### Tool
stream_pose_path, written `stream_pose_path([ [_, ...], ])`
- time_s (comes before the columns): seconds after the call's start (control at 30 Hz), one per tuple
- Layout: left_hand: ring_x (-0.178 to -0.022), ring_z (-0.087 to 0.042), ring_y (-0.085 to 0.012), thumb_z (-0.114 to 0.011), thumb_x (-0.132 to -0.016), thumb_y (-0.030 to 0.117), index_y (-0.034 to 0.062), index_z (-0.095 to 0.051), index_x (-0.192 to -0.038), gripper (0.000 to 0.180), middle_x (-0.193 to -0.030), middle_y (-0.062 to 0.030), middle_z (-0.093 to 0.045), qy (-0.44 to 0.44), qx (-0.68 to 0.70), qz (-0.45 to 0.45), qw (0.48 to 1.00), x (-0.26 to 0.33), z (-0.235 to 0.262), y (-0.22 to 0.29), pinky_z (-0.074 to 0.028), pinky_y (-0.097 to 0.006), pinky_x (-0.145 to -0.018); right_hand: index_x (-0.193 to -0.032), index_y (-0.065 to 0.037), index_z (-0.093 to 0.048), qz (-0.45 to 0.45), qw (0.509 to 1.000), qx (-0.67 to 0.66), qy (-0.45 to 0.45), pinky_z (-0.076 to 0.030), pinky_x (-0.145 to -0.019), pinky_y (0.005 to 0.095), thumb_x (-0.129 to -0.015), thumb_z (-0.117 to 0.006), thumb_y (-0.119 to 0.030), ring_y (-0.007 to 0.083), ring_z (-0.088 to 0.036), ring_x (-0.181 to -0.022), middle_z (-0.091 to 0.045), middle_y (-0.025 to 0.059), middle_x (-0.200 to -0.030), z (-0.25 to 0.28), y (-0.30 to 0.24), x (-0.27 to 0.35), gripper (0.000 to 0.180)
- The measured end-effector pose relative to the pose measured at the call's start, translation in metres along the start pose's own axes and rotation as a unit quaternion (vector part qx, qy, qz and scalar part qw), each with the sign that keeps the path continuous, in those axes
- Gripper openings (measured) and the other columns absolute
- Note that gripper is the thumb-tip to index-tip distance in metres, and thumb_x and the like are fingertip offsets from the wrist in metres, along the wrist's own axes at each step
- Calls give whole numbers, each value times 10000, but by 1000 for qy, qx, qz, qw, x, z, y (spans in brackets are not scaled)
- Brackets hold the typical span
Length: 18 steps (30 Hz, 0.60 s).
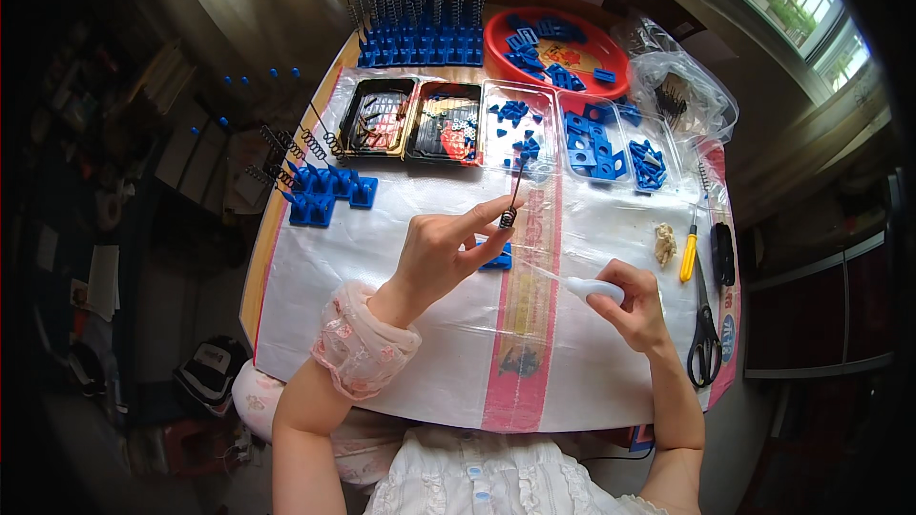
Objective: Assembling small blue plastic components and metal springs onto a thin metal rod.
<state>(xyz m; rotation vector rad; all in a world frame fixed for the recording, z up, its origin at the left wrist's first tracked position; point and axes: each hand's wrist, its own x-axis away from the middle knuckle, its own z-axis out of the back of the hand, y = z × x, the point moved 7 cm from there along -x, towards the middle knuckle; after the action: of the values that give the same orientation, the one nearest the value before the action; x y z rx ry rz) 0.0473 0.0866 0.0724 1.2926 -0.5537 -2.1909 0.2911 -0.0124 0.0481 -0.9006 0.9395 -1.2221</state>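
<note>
So the left hand [441, 253] is up over the middle of the table [401, 362], fingers pinched shut on a thin metal pin with a small spring [512, 202] on its lower end, held nearly upright. A blue plastic piece [497, 258] sits right under that hand on the plastic sheet. The right hand [631, 303] is curled around a small white tool [590, 288], tip pointing left, just resting near the sheet. Further back there are clear trays [534, 129] with blue parts, a red bowl [558, 50] full of more, and scissors [704, 329] plus a yellow-handled tool [689, 254] off to the right
</note>
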Motion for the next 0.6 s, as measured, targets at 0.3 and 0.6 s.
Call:
stream_pose_path([
  [0.3,-545,-663,-110,-837,-842,56,146,-734,-1274,453,-774,-18,-752,-4,5,4,1000,0,0,0,-510,-263,-505,-846,20,-650,-5,1000,0,0,-321,-500,241,-869,-749,-73,34,-480,-608,-601,-1,-688,0,1,0,138],
  [0.6,-545,-664,-105,-839,-844,64,141,-736,-1268,443,-774,-16,-753,-3,2,6,1000,0,0,0,-504,-254,-502,-842,15,-644,6,1000,12,-1,-322,-502,251,-854,-755,-74,44,-479,-595,-588,6,-659,3,2,0,143],
])
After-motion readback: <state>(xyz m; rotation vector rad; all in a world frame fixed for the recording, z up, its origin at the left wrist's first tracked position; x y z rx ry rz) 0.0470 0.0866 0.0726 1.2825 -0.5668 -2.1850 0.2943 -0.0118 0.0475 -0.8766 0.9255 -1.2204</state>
